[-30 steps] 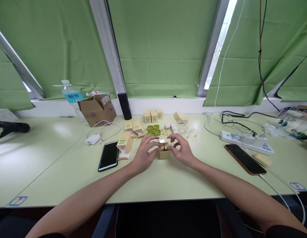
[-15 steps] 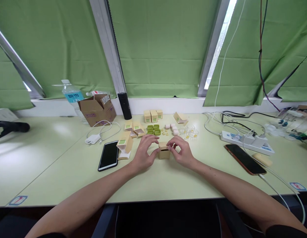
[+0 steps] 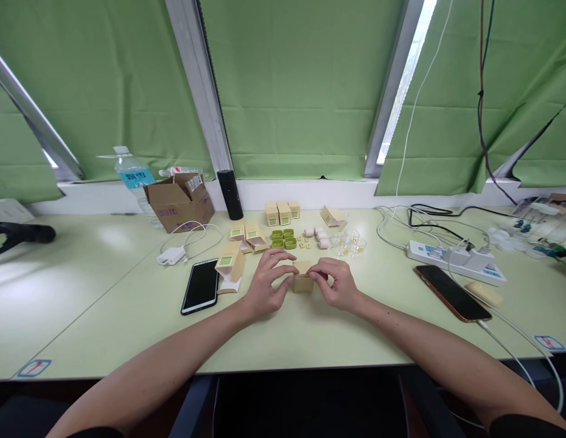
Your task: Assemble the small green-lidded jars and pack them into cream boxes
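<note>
A small tan cardboard box (image 3: 303, 284) stands on the table between my two hands. My left hand (image 3: 270, 283) has its fingers curled at the box's left side, index finger and thumb near the upper edge. My right hand (image 3: 334, 281) pinches at the box's upper right edge by the lid. Just beyond lie green square trays (image 3: 283, 239), little gold-coloured pieces (image 3: 303, 243), pale pink cylinders (image 3: 322, 237) and clear plastic cups (image 3: 349, 243). Open tan boxes (image 3: 230, 264) with green labels lie to the left.
Several closed tan boxes (image 3: 283, 213) stand at the back. A phone (image 3: 200, 286) and a charger (image 3: 172, 255) lie left, below a brown carton (image 3: 180, 204) and a black cylinder (image 3: 230, 194). On the right are another phone (image 3: 451, 293) and a power strip (image 3: 456, 263).
The dark gap at the top of the small box has closed as its flap came down. My right hand's fingers have drawn together slightly; the left hand has shifted only a little.
</note>
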A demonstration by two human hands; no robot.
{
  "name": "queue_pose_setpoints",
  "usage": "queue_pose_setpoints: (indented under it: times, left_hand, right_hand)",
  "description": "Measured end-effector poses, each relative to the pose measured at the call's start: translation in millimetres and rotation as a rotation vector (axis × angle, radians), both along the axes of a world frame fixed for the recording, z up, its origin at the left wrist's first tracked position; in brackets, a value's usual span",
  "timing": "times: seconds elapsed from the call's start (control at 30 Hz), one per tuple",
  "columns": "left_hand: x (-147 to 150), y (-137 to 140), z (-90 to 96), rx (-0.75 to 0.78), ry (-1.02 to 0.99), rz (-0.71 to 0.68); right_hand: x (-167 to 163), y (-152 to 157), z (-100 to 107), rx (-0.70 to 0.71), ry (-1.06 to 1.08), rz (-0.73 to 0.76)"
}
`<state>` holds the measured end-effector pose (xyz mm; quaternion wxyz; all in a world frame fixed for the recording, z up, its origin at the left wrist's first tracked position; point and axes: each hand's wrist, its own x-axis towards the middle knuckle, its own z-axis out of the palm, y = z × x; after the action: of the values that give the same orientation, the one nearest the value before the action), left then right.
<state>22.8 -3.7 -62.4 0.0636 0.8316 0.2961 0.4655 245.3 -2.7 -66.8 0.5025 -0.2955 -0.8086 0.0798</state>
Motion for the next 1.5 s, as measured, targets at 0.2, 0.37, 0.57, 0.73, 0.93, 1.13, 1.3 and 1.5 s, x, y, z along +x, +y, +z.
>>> queue_pose_setpoints:
  times: [0.2,0.37,0.57,0.73,0.93,1.13,1.3,1.5]
  left_hand:
    - [-0.6,2.7,-1.9,-0.029,0.017,0.004]
    - [-0.2,7.5,-8.0,-0.157,0.001,0.083]
    - [0.6,9.2,-11.2,-0.281,0.065,0.192]
    - [1.6,5.6,-4.6,-0.344,0.058,0.219]
    - [4.5,4.3,0.6,-0.277,0.046,0.253]
    - [5.0,4.6,-3.2,-0.260,0.065,0.250]
    - [5.2,3.4,-4.2,-0.240,0.090,0.221]
    - [5.1,4.3,-7.5,-0.239,0.109,0.195]
  right_hand:
    - [2.2,0.4,-2.8,-0.084,-0.020,0.010]
    - [2.6,-4.0,-5.5,-0.099,-0.010,0.133]
    - [6.0,6.4,0.8,-0.255,-0.095,-0.113]
    - [18.0,30.1,3.0,-0.369,-0.068,-0.388]
    - [9.9,23.6,-3.7,-0.360,-0.113,-0.341]
    - [-3.9,19.7,-13.4,-0.366,-0.220,-0.386]
    - [-9.7,25.8,-14.1,-0.449,-0.230,-0.412]
    - [-1.6,51.5,6.4,-0.443,-0.061,-0.243]
